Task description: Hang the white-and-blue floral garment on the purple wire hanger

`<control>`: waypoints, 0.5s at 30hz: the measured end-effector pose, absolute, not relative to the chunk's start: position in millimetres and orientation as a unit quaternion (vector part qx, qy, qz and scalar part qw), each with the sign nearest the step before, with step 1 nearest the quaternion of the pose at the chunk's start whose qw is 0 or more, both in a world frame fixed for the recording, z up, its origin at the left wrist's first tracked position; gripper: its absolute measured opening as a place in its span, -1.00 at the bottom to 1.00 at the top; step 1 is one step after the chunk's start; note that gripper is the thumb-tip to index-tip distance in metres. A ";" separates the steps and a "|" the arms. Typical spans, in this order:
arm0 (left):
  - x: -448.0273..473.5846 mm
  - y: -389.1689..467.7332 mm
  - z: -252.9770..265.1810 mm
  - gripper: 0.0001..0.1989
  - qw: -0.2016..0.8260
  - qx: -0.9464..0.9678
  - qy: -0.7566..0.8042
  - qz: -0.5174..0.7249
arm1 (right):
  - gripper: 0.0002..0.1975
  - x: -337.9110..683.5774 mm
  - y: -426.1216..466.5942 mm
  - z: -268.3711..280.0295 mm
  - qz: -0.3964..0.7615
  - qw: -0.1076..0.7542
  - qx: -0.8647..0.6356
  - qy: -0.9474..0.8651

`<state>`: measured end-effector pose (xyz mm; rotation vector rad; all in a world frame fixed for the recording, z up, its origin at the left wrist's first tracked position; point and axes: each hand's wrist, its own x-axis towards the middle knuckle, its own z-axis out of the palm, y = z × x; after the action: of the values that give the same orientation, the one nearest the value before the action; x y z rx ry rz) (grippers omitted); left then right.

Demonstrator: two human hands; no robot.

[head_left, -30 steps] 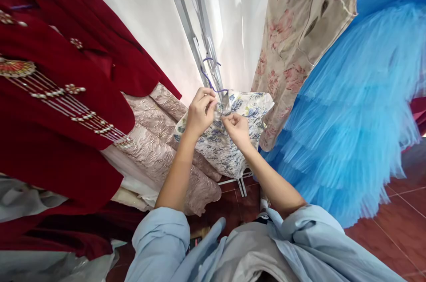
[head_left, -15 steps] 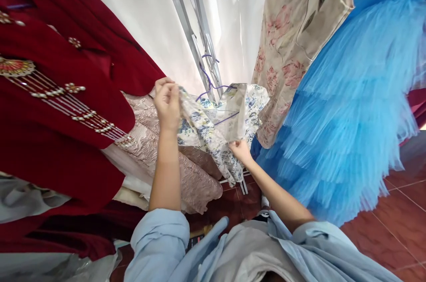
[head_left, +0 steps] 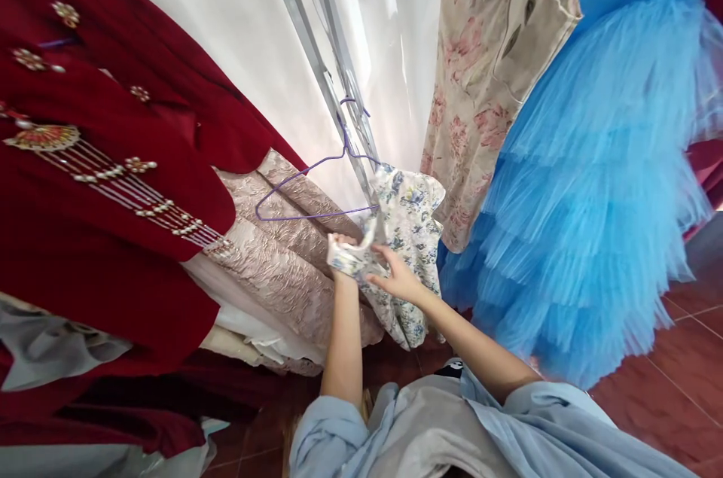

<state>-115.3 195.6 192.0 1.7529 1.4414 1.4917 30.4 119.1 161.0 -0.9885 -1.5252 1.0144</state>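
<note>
A white blouse with blue and yellow-green flowers (head_left: pixel 410 222) hangs from one side of a purple wire hanger (head_left: pixel 305 217). The hanger's left arm is bare. My left hand (head_left: pixel 343 239) is partly covered by the blouse's cloth at the neckline, its visible fingers curled on the fabric. Against the front of the blouse, my right hand (head_left: pixel 398 276) has its thumb and fingers apart, touching the cloth beside the left hand.
The hanger hooks onto a grey metal rack (head_left: pixel 305 19) before a white curtain (head_left: pixel 215 4). Dark red beaded garments (head_left: pixel 141 237) and a pink textured garment (head_left: pixel 271 260) hang left. To the right are a beige floral dress (head_left: pixel 463 86) and a blue tiered tulle dress (head_left: pixel 581 184). Red tiles (head_left: pixel 666 388) lie below.
The blouse's left shoulder has come off the hanger, baring that arm. My left hand moved right and down with the cloth. My right hand shifted lower and its fingers spread.
</note>
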 end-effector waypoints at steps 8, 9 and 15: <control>-85.5 147.5 192.3 -0.46 0.469 0.650 0.336 0.495 | -0.84 88.0 95.7 212.7 0.433 0.312 -0.361 -0.765; -84.0 143.2 190.3 -0.39 0.512 0.666 0.308 0.446 | -0.81 101.7 93.3 223.4 0.430 0.284 -0.353 -0.781; -56.5 106.5 159.0 -0.59 0.603 0.707 0.244 0.276 | -0.82 183.1 113.8 290.9 0.393 0.339 -0.373 -0.769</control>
<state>-56.5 106.5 159.0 1.6366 0.5660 0.6393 183.1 113.8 290.9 -0.9704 -2.0027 1.0223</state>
